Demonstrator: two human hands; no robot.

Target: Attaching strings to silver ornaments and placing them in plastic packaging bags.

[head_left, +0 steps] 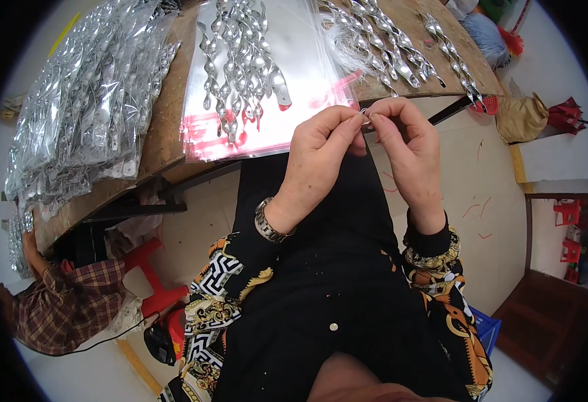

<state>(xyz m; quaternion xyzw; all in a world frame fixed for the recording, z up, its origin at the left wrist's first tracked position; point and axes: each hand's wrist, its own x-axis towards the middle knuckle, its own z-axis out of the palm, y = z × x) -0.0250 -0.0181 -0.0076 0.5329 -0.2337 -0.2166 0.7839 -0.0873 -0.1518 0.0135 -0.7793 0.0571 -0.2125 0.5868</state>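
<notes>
My left hand [316,149] and my right hand [411,144] meet just off the table's near edge, both closed in a pinch. Thumbs and fingertips come together on something tiny and shiny, too small to name. Beyond them, several twisted silver metal strips [246,60] lie on a stack of clear plastic bags [294,47] with pink-red printed edges. Right of the stack is a tangle of thin white string [343,48], partly under more twisted silver strips [388,40]. A single twisted strip [451,57] lies farther right, its tip near the table's corner.
A big heap of bagged silver strips [86,100] covers the left of the brown table [163,130]. At lower left a person in a plaid shirt [73,301] sits by a red stool [150,275]. A gold bag [522,119] and dark red umbrella [568,119] stand at right.
</notes>
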